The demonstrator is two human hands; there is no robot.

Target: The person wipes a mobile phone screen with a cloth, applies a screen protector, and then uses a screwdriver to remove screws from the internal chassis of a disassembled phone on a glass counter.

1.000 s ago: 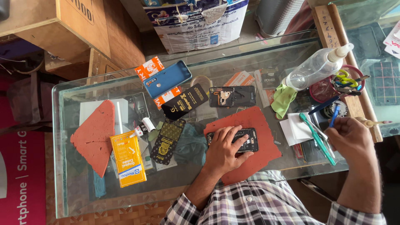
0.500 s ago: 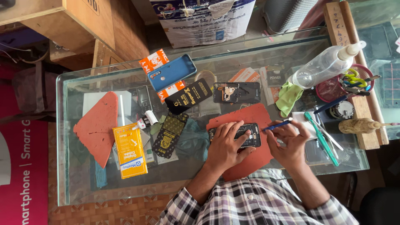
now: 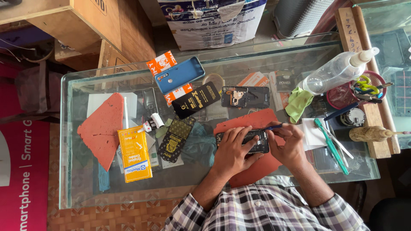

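An opened phone, black, with its back off and the dark innards showing, lies flat and lengthwise on a red mat on the glass table. A thin blue-handled tool is angled down over its right end, tip at the phone's upper edge.

Person seen from above: a checked shirt in white, black and muted purple, its sleeves rolled back above the forearms. Left hand and right hand are bare, with no gloves, rings or watch visible.
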